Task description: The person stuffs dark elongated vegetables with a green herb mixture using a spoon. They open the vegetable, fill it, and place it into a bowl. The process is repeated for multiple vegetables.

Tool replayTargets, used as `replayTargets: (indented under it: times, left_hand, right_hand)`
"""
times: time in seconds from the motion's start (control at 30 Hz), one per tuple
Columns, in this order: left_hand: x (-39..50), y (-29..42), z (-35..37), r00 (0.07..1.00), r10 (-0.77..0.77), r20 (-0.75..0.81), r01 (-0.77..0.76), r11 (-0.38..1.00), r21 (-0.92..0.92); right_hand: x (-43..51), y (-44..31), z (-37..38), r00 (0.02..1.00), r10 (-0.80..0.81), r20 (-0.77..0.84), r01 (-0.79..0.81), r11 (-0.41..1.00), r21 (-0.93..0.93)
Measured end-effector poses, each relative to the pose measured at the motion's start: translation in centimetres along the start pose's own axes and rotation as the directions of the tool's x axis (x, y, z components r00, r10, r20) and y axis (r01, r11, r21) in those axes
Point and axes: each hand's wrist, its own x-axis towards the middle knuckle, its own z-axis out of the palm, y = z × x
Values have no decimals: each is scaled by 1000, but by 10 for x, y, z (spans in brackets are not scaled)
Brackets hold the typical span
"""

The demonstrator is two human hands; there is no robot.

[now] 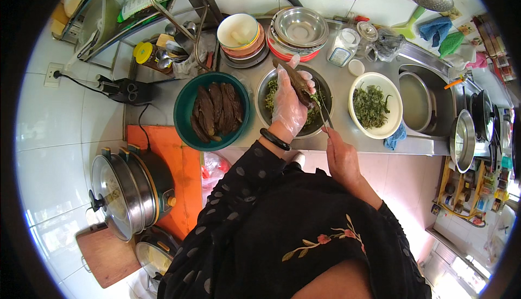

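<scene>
My left hand [290, 99], in a clear plastic glove, holds a long dark brown eggplant-like vegetable [296, 80] with an opening at its lower end. My bare right hand [342, 156] grips metal chopsticks or tongs [324, 113]; which of these I cannot tell. Their tips are at the opening, where some green filling shows. Both are above a steel bowl [260, 111] of chopped green filling, partly hidden by my left hand. A dark green basin [181, 126] at the left holds several similar brown pieces [217, 109]. At the right, a white bowl [395, 126] holds dark leafy greens [371, 105].
Behind the steel bowl stand stacked bowls [238, 34], stacked metal basins [301, 28] and a glass jar [344, 46]. A sink [441, 111] with a water-filled basin [415, 99] lies right. A steamer [126, 193] and a wooden cutting board [108, 254] are at the lower left.
</scene>
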Motion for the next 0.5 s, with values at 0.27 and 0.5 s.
replayTargets:
  times: [0.27, 0.5]
  left_hand:
    - [-10, 0, 4, 996, 87, 21, -88, 996, 8]
    - [-14, -1, 0, 997, 76, -31, -77, 996, -42]
  right_hand:
    - [-7, -6, 4, 1000, -1, -5, 0, 993, -117]
    - [-11, -6, 4, 1000, -11, 13, 13, 988, -155]
